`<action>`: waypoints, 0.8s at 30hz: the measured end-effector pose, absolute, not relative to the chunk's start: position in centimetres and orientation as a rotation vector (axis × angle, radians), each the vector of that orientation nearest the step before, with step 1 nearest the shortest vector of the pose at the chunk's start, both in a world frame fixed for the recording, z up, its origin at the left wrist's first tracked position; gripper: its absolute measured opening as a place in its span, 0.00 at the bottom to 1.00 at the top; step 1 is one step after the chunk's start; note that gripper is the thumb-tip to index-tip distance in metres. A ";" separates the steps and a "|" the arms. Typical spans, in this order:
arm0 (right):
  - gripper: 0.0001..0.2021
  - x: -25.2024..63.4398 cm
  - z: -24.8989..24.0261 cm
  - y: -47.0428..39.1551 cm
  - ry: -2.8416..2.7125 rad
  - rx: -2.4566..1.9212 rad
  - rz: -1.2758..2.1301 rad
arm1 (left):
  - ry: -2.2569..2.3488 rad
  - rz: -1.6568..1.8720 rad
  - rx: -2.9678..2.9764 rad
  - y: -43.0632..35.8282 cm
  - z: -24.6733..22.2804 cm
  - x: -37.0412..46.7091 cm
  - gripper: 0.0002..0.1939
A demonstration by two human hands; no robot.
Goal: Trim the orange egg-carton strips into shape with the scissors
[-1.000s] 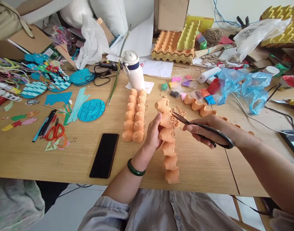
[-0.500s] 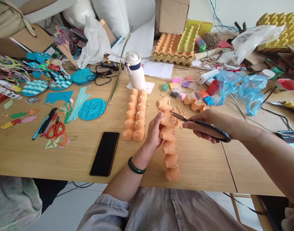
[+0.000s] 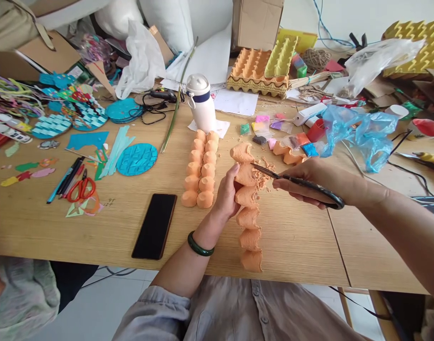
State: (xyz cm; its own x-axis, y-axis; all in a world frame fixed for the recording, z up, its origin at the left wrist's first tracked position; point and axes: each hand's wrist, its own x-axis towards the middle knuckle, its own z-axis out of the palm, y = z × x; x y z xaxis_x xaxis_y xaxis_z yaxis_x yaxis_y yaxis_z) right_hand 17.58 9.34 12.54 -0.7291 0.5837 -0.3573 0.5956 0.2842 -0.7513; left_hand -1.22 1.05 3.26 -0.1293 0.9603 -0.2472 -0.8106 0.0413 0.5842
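My left hand (image 3: 228, 194) is wrapped round the left side of an orange egg-carton strip (image 3: 248, 218), thumb near its second cup from the top. The strip runs lengthwise towards me, over the table. In my right hand (image 3: 305, 182) are dark-handled scissors (image 3: 330, 198), their blades pointing left and touching the strip's right edge by that second cup. Orange paper scraps (image 3: 264, 176) lie just right of the strip. Two trimmed orange strips (image 3: 198, 170) stand side by side to the left, in front of a white bottle (image 3: 201, 106).
A black phone (image 3: 155, 226) lies left of my left forearm. Red-handled scissors (image 3: 81, 188), pens and a blue woven disc (image 3: 137, 159) are farther left. Stacked egg trays (image 3: 254, 71) are at the back; a blue plastic bag (image 3: 371, 132) is at the right. A person's sleeve (image 3: 28, 293) shows at lower left.
The lower end of the held strip has swung slightly left and towards me. The scissors stay at nearly the same spot on its edge. The whole view has shifted a little.
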 end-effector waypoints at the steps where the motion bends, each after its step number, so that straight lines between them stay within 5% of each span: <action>1: 0.26 17.6 12.1 9.1 2.581 1.116 -1.443 | 0.711 1.524 0.265 1.0 3.4 -1.4 0.17; 5: 0.19 17.6 9.5 8.7 3.181 0.826 -0.974 | 0.690 1.380 0.258 0.9 3.7 -2.2 0.21; 9: 0.17 18.1 7.1 9.5 3.416 0.751 0.197 | 0.625 1.286 0.210 1.1 4.1 -2.8 0.20; 13: 0.19 18.2 5.9 10.7 3.357 0.782 0.383 | 0.498 1.201 0.139 1.1 4.8 -3.0 0.22; 16: 0.20 17.8 5.7 10.9 3.301 0.907 0.234 | 0.518 1.208 0.133 1.0 5.1 -3.0 0.22; 24: 0.27 18.3 9.5 10.8 2.507 1.000 -1.470 | 0.798 1.315 0.215 0.9 4.6 -2.7 0.20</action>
State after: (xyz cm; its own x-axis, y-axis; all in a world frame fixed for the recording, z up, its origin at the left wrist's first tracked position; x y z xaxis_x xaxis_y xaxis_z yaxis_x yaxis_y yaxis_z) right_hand 18.31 10.83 9.50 -0.7860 0.4977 -0.3668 0.5631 0.3312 -0.7571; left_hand -2.71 0.93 4.61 0.0361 0.9164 -0.3986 -0.7769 0.2766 0.5657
